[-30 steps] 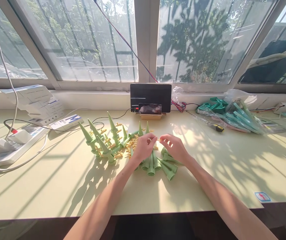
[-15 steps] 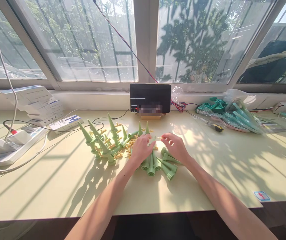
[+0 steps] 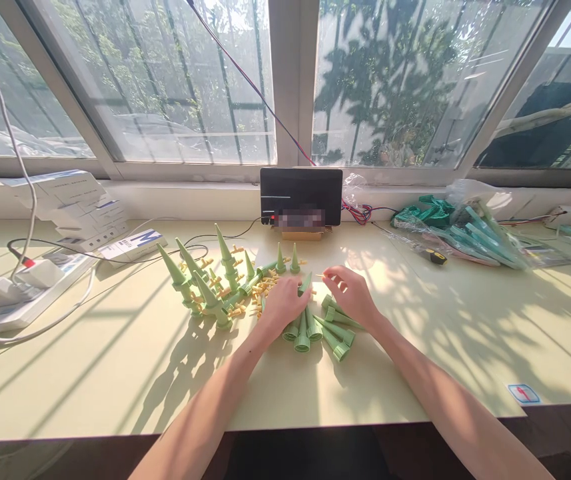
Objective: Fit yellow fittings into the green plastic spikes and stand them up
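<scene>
Near edge: pale tabletop [image 3: 365, 393], lit by sun w/ barred and leafy shadows; both bare forearms reach in over it. Far R, by the edge, a small blue-bordered sticker [image 3: 524, 393] w/ a red mark.

Next, loose green cones [image 3: 302, 339] lie fanned out, wide open ends toward the viewer; a few more lie to the R, below the R hand.

Just beyond, center: L hand [image 3: 285, 301] grasps a held green cone [image 3: 306, 285], tip up, btwn its fingers. R hand [image 3: 349, 293], a bit apart from it, pinches a slim yellow piece [image 3: 319, 275] w/ thumb & fingertips, end pointing at the cone; piece too small to tell more.

Beside the L hand, partly hidden, a heap of small yellow pegs [image 3: 264, 285]. L of that, a green frame [image 3: 245, 287] w/ upright cones & yellow pegs sticking out.

Farther back: L, white power strip [image 3: 40, 287] w/ plugs & cables, plus white boxes [image 3: 78, 207]; R, a yellow-black tool [image 3: 435, 256] and plastic bags [image 3: 480, 230] w/ teal pieces. Center back, a dark screen [image 3: 301, 190], its lower part blurred, on a stand. Behind, windows [image 3: 180, 80] w/ bars & greenery outside.
</scene>
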Tool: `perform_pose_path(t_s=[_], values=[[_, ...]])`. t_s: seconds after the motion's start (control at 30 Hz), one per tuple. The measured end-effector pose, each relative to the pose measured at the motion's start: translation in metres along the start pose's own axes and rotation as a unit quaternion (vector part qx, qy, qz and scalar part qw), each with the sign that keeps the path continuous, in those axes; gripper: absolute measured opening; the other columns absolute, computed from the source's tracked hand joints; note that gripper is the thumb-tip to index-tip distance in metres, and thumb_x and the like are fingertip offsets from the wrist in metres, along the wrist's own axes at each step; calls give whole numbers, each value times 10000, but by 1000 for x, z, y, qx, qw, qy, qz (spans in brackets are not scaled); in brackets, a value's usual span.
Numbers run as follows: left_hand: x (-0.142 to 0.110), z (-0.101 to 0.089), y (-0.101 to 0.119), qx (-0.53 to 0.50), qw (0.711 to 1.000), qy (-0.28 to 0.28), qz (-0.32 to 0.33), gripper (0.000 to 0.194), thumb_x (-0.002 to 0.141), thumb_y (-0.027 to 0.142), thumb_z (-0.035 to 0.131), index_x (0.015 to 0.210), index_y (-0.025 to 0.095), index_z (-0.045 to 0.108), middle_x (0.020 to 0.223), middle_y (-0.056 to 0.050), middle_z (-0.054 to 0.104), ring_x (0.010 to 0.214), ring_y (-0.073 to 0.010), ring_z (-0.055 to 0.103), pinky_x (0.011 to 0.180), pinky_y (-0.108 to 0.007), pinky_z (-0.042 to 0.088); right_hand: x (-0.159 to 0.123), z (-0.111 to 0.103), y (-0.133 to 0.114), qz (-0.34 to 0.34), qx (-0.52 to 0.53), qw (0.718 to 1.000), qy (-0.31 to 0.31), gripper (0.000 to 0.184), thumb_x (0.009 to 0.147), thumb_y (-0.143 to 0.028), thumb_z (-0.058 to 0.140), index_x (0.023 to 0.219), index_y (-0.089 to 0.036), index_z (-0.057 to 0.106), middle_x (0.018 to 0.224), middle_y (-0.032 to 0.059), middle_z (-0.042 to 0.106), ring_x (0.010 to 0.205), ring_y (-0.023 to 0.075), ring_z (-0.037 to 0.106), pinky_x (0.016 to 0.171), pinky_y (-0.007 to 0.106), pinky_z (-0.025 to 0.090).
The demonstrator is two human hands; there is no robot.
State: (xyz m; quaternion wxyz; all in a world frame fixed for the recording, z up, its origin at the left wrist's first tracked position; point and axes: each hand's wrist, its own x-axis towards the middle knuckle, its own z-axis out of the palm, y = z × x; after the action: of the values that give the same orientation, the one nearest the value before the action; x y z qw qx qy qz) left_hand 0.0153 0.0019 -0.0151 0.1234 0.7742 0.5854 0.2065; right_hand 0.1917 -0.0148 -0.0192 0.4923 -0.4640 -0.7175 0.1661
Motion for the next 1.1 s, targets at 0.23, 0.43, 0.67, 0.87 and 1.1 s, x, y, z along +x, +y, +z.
perform_pose_path(t_s=[0.23, 0.43, 0.67, 0.87, 1.1], values=[[2, -8, 4, -161, 986, 41, 9, 310, 845, 423, 536, 883, 186, 733, 872, -56, 717, 777, -208, 636, 718, -303, 461, 0, -1, -3, -1, -6, 999, 32, 166, 908, -314, 513, 911, -192, 625, 898, 60, 674, 648, 134, 600, 523, 243, 478], [6, -12, 6, -336, 940, 46, -40, 281, 831, 407, 581, 893, 178, 732, 796, -59, 713, 707, -172, 637, 625, -264, 469, -1, 1, -3, -8, 0, 998, 56, 149, 903, -309, 531, 914, -189, 619, 834, 46, 658, 597, 118, 578, 504, 235, 472], [5, -11, 7, -378, 923, 54, -55, 260, 809, 409, 627, 877, 183, 735, 609, -38, 649, 633, -169, 618, 553, -254, 445, -2, 1, -3, -16, 1, 999, 41, 139, 905, -304, 530, 903, -192, 611, 831, 50, 654, 617, 125, 584, 499, 236, 470], [4, -13, 8, -378, 922, 50, -66, 295, 783, 421, 652, 930, 176, 727, 662, -45, 667, 643, -164, 617, 565, -254, 454, -2, 0, -3, -19, -3, 999, 31, 134, 897, -308, 539, 897, -197, 613, 838, 45, 659, 608, 122, 585, 501, 241, 473], [0, -15, 14, -410, 907, 0, -98, 425, 768, 456, 663, 1066, 154, 666, 581, 2, 600, 481, -114, 518, 474, -231, 406, -2, 1, -4, -19, 5, 1000, 18, 115, 885, -294, 558, 901, -197, 617, 859, 43, 659, 589, 113, 574, 499, 238, 471]])
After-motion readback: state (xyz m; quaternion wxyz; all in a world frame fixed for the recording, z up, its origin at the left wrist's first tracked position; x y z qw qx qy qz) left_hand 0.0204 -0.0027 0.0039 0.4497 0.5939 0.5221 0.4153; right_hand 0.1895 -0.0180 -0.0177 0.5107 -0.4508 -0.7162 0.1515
